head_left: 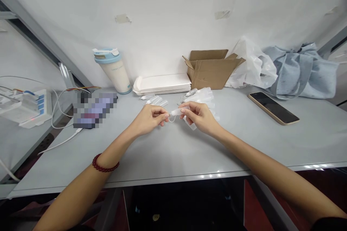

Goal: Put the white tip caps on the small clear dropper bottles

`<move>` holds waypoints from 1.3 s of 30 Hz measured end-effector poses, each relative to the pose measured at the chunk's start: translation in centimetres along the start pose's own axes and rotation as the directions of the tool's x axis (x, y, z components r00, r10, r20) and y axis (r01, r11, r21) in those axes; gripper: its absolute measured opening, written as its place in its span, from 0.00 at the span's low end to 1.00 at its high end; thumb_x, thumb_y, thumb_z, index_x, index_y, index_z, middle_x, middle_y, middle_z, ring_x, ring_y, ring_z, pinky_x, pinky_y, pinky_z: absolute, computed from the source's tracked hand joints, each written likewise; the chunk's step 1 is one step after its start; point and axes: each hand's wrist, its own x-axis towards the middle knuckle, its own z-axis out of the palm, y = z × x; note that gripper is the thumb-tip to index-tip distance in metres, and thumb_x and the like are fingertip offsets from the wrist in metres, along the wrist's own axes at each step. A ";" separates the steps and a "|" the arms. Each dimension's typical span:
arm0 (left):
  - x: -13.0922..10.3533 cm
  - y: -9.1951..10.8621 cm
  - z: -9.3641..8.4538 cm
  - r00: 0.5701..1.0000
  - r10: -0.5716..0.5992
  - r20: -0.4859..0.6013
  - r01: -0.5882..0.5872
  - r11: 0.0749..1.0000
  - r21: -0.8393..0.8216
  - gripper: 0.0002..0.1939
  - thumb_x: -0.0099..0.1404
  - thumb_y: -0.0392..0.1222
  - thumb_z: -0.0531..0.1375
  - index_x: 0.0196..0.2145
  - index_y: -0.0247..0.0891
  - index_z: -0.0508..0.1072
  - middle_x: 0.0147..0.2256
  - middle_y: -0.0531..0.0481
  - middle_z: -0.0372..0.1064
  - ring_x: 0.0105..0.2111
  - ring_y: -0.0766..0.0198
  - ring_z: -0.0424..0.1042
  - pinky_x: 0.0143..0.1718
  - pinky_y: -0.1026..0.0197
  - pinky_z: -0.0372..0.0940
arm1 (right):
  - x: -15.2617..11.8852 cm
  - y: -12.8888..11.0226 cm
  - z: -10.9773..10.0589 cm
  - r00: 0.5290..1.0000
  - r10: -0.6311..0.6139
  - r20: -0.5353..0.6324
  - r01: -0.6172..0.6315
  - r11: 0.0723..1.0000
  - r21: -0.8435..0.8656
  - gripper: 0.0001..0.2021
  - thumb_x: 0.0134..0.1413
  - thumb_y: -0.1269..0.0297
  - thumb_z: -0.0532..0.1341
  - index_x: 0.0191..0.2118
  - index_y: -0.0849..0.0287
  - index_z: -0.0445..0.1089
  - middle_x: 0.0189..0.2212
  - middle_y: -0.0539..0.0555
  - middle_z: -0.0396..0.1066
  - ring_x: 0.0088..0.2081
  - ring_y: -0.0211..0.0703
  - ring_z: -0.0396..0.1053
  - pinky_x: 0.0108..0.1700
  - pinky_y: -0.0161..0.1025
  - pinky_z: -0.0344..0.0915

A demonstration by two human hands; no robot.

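Note:
Just above the table (162, 151), my right hand (202, 117) pinches a small translucent plastic squeeze bottle (176, 112), its narrow end pointing left. My left hand (151, 119) is closed at the fingertips on the end of a thin strand (171, 120) that curves up to the bottle. What sits at the strand's tip is hidden by the fingers. Under my right hand lies another translucent bottle (190, 123), partly covered. Behind that hand is a pile of several similar bottles (202, 95). A smaller group of bottles (155, 100) lies behind my left hand.
Along the wall stand a tumbler (115, 72), a stack of flat white boxes (162, 83), an open cardboard box (210, 74), a white plastic bag (252, 65) and a blue cloth bag (300, 72). A phone (273, 108) lies right; a blurred device (94, 111) and power strip (36, 108) left.

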 end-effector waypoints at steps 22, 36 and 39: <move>1.0 -1.4 -1.1 0.991 0.048 -0.125 -0.013 0.965 0.262 0.14 0.62 0.47 0.56 0.27 0.36 0.74 0.24 0.50 0.72 0.23 0.64 0.69 0.28 0.62 0.62 | 0.9 -0.1 -1.5 0.996 0.020 -0.084 -0.044 0.954 -0.295 0.24 0.55 0.54 0.62 0.52 0.59 0.56 0.29 0.49 0.72 0.23 0.38 0.66 0.27 0.35 0.59; 1.4 -2.8 -1.2 0.970 -0.041 -0.239 0.199 0.696 0.690 0.12 0.62 0.41 0.52 0.22 0.40 0.66 0.23 0.46 0.70 0.26 0.56 0.68 0.25 0.60 0.50 | 0.0 -0.9 -0.6 0.969 0.214 0.122 0.030 0.390 -0.920 0.13 0.58 0.56 0.62 0.38 0.63 0.71 0.35 0.60 0.77 0.36 0.53 0.73 0.27 0.38 0.48; 1.5 -2.8 -1.3 0.964 -0.048 -0.262 0.217 0.709 0.671 0.12 0.62 0.43 0.52 0.22 0.40 0.65 0.23 0.47 0.70 0.26 0.56 0.67 0.26 0.60 0.51 | -0.1 -0.7 -0.3 0.963 0.212 0.165 0.066 0.408 -0.911 0.11 0.57 0.59 0.63 0.39 0.63 0.71 0.36 0.61 0.77 0.36 0.53 0.74 0.28 0.39 0.49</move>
